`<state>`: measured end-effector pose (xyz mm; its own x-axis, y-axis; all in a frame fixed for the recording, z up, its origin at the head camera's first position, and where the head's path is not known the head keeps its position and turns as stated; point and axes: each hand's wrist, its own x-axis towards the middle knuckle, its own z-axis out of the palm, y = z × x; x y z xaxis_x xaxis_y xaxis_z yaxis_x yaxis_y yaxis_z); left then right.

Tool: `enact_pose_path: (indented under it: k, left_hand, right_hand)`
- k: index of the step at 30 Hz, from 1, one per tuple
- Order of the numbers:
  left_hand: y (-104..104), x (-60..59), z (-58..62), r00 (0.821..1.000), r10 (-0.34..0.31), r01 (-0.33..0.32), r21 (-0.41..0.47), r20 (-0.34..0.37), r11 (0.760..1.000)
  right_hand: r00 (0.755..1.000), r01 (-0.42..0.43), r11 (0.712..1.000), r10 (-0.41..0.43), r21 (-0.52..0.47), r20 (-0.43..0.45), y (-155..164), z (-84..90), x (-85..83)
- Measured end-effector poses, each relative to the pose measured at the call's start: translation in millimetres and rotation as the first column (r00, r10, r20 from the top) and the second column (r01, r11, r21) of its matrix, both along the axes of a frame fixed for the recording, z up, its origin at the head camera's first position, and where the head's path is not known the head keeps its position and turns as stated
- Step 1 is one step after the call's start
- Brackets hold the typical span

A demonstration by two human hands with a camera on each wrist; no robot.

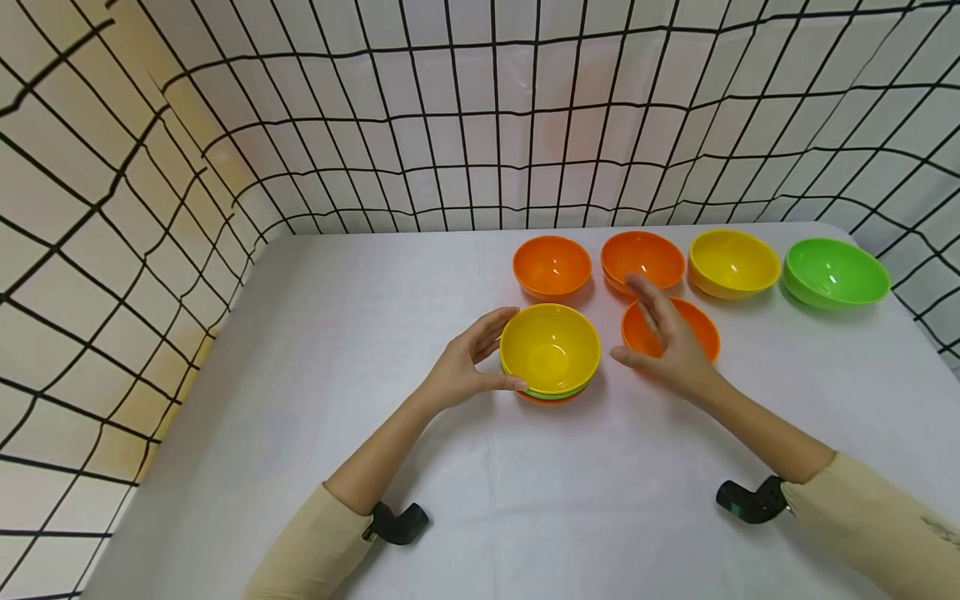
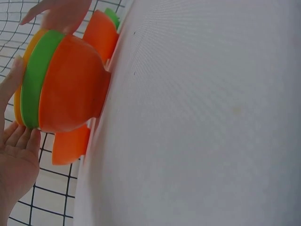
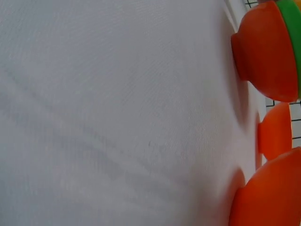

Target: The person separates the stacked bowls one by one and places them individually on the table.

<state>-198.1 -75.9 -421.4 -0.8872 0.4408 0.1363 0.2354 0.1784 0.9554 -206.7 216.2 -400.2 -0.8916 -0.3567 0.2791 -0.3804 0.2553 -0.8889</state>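
Note:
A stack of bowls stands on the table, with a yellow bowl point(image 1: 551, 346) on top, a green bowl point(image 2: 37, 80) under its rim and an orange bowl point(image 2: 73, 84) at the bottom. My left hand point(image 1: 476, 358) holds the stack from the left side, thumb at the near rim and fingers round the far left. To the right, my right hand point(image 1: 671, 346) is apart from the stack, its fingers spread and holding nothing. In the head view it overlaps a single orange bowl point(image 1: 697, 325), hiding part of it.
Along the back edge stand two more orange bowls, one left point(image 1: 552, 265) and one right point(image 1: 645, 258), then a yellow bowl point(image 1: 733, 262) and a light green bowl point(image 1: 835, 271). A black wire grid point(image 1: 465, 133) rises behind and at both sides of the white table point(image 1: 337, 333).

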Motion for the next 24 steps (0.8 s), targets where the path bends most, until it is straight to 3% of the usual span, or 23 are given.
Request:
enact_pose_path:
  k: [8,15,22,24]
  left_hand:
    - [0.2,0.7,2.5,1.000,-0.003,0.003,-0.003,0.015,1.000]
    - [2.0,12.5,26.8,1.000,-0.011,0.011,-0.016,0.018,1.000]
    - [1.4,13.8,28.1,1.000,-0.015,0.015,-0.013,0.022,1.000]
    - [0.9,12.1,23.4,1.000,-0.017,0.017,-0.005,0.018,1.000]
  right_hand:
    - [0.999,-0.026,0.994,0.030,0.102,-0.041,-15.8,0.3,1.0]
    - [0.995,-0.093,0.993,0.095,0.078,-0.032,-29.6,-3.7,-0.4]
    - [0.996,-0.077,0.986,0.083,0.150,-0.034,-39.9,-4.0,2.4]
    - [0.995,-0.083,0.983,0.090,0.164,-0.037,-42.4,-5.1,2.2]
